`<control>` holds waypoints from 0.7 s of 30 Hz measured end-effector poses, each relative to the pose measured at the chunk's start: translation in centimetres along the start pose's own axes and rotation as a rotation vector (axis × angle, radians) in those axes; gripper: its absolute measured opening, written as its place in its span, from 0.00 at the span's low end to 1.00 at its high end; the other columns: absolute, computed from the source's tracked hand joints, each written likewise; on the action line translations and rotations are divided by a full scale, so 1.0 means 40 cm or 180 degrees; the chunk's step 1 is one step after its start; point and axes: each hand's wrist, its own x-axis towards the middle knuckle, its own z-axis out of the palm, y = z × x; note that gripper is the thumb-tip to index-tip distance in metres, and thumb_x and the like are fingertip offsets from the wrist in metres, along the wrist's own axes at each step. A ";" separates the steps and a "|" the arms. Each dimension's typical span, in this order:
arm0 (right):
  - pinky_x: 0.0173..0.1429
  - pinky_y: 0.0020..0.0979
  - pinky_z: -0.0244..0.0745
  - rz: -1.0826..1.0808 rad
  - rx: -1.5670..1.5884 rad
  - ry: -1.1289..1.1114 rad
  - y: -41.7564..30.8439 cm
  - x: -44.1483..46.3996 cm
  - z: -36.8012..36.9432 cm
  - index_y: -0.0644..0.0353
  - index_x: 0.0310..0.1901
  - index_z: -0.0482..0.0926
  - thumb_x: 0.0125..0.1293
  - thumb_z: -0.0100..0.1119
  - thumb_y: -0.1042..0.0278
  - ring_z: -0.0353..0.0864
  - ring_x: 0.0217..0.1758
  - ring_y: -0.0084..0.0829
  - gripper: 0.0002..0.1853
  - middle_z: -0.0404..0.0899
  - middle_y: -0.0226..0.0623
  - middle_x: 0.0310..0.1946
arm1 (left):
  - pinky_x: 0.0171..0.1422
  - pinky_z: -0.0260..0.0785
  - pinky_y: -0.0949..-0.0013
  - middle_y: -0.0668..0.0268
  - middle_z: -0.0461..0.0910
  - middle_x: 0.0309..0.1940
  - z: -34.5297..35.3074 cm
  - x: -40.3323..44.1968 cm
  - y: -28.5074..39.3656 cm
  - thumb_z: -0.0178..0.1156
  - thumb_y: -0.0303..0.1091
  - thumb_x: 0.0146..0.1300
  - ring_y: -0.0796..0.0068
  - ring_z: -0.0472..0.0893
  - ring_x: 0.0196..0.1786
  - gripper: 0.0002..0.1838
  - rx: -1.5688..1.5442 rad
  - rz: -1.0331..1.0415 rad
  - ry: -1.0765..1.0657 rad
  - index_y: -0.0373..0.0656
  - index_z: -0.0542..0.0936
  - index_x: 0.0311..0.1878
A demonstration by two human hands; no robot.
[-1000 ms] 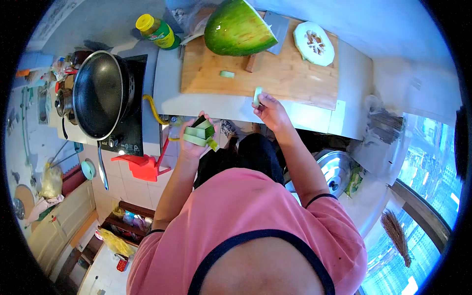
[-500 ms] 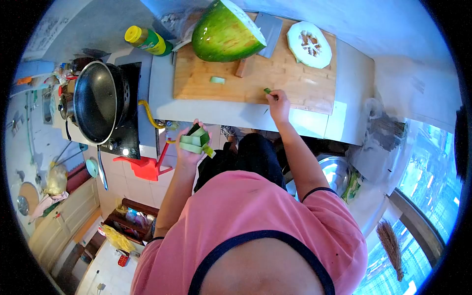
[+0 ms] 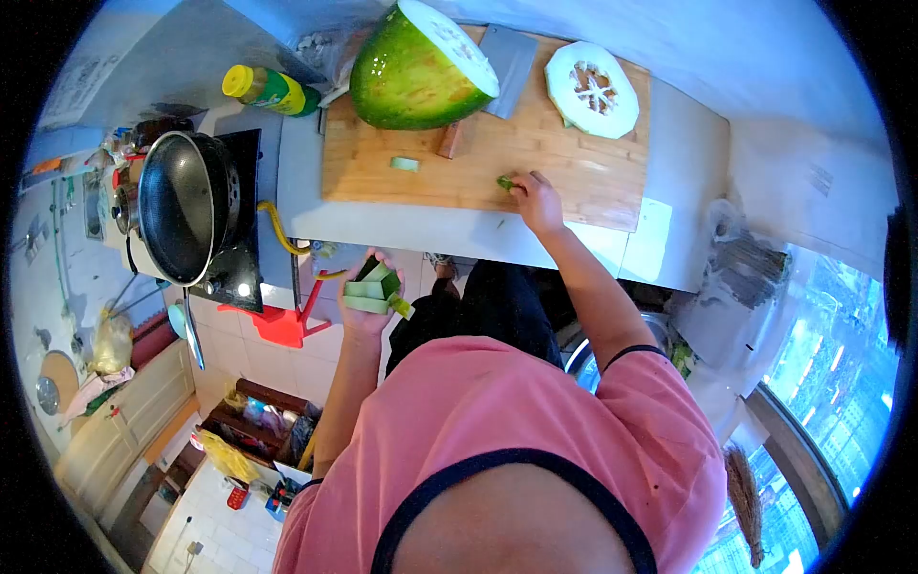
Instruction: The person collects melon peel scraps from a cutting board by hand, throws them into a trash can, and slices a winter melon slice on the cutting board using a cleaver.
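Note:
Several pale green and dark green rind pieces (image 3: 373, 289) rest in my left hand (image 3: 366, 311), its fingers curled round them below the counter's edge. My right hand (image 3: 537, 203) pinches a small green rind piece (image 3: 506, 182) over the near edge of the wooden cutting board (image 3: 574, 182). Another rind piece (image 3: 404, 164) lies on the board to the left. A large cut green melon (image 3: 416, 77) sits at the board's back left, beside a cleaver (image 3: 509, 67) with its wooden handle towards me. A peeled melon slice (image 3: 593, 90) with a seedy centre lies at the back right.
A black wok (image 3: 177, 209) stands on the stove at the left, its handle pointing towards me. A yellow-capped bottle (image 3: 273, 91) is behind, left of the board. A red stool (image 3: 279, 325) stands on the floor below the counter. A straw brush (image 3: 744, 502) is at the lower right.
My right hand has moved over the board's near edge and the rind piece in it now shows its dark green side. My left hand still holds its pieces. The whole view has shifted slightly.

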 end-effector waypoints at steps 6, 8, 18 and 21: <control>0.43 0.40 0.72 -0.0375 -0.0510 -0.0078 -0.038 0.018 0.029 0.57 0.36 0.78 0.51 0.62 0.68 0.76 0.38 0.43 0.10 0.76 0.40 0.31 | 0.63 0.62 0.56 0.65 0.76 0.46 0.010 0.007 -0.015 0.51 0.40 0.59 0.67 0.75 0.51 0.19 -0.0067 0.0085 0.0064 0.44 0.74 0.53; 0.43 0.40 0.72 -0.0348 -0.0604 -0.0292 -0.047 0.026 0.033 0.57 0.36 0.78 0.52 0.61 0.67 0.76 0.39 0.42 0.10 0.76 0.39 0.33 | 0.63 0.61 0.56 0.65 0.76 0.46 0.020 0.002 -0.020 0.51 0.40 0.60 0.67 0.75 0.51 0.19 -0.0039 0.0122 0.0122 0.44 0.75 0.53; 0.45 0.43 0.73 -0.0367 -0.0252 -0.0514 -0.070 0.062 0.140 0.60 0.36 0.75 0.55 0.54 0.70 0.76 0.42 0.46 0.07 0.76 0.47 0.34 | 0.63 0.62 0.56 0.65 0.76 0.46 0.011 0.017 -0.024 0.52 0.40 0.59 0.67 0.75 0.50 0.19 -0.0053 0.0130 0.0085 0.44 0.75 0.52; 0.39 0.42 0.73 0.0205 0.0052 0.0254 0.070 0.152 0.119 0.62 0.30 0.75 0.53 0.55 0.72 0.77 0.36 0.47 0.04 0.77 0.48 0.30 | 0.63 0.62 0.56 0.65 0.76 0.46 0.009 0.012 -0.026 0.52 0.40 0.59 0.67 0.75 0.50 0.20 -0.0064 0.0114 0.0128 0.44 0.75 0.53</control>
